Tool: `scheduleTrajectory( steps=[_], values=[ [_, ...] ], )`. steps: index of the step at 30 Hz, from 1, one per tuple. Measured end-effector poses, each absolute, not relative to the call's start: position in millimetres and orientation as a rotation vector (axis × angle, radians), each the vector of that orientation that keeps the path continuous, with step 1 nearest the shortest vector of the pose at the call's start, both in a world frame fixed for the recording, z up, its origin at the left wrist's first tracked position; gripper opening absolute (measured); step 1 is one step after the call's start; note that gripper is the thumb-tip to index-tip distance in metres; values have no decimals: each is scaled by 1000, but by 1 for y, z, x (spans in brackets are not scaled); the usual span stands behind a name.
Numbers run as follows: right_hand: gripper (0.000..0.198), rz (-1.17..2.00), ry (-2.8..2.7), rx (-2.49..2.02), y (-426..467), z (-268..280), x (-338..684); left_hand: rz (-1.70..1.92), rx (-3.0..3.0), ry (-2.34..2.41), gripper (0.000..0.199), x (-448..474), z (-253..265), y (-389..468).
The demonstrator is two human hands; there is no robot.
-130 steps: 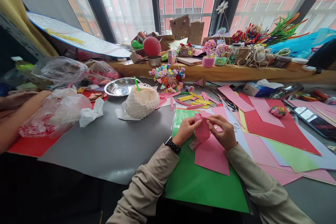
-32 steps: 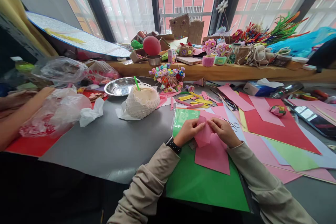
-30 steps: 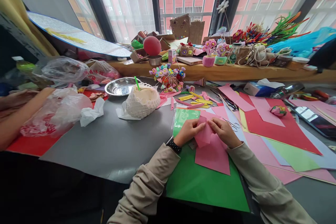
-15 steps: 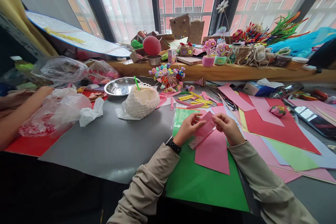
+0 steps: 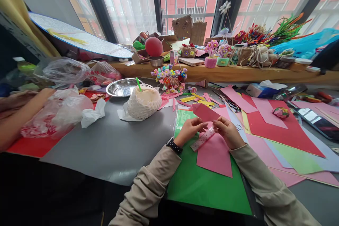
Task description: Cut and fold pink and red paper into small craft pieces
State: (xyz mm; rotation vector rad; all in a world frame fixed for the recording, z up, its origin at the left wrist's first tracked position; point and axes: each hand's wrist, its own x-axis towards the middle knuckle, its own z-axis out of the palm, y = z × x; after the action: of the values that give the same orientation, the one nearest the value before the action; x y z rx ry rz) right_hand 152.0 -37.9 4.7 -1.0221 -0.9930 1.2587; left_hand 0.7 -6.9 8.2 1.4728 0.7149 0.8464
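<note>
Between my two hands is a small piece of pink paper [image 5: 205,112], raised above the mat. My left hand [image 5: 191,130] pinches its near left edge, and a dark watch [image 5: 174,145] is on that wrist. My right hand [image 5: 229,131] pinches the near right corner between thumb and fingers. Beneath them a patterned pink ruler [image 5: 202,140] lies slantwise across a larger pink sheet [image 5: 214,157]. Both rest on a green sheet [image 5: 201,185]. Scissors [image 5: 230,102] lie just beyond my right hand, partly covered by paper.
Pink and yellow paper strips [image 5: 197,99] are scattered ahead. To the left stand a coconut in white foam netting [image 5: 144,104] and a metal plate [image 5: 122,88]. A red sheet [image 5: 280,127] and a phone [image 5: 317,120] lie right. Another person's arm [image 5: 23,116] reaches in at far left.
The small pink paper has been lifted and turned away from the ruler, so it now points up and away. My hands stay close together, and more of the ruler shows.
</note>
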Motion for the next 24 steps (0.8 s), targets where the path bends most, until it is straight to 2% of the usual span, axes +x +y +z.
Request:
scheduleTrajectory(
  steps=[10, 16, 24],
  values=[
    [17, 1212, -1187, -1095, -38, 2, 150, 889, 1423, 704, 32, 2, 3, -4],
    [26, 1017, -1332, -1233, -40, 5, 152, 884, 1480, 747, 30, 1, 1, -5],
    [25, 1051, -1530, -1251, -41, 10, 151, 1047, 1421, 765, 23, 1, 6, -5]
  ],
)
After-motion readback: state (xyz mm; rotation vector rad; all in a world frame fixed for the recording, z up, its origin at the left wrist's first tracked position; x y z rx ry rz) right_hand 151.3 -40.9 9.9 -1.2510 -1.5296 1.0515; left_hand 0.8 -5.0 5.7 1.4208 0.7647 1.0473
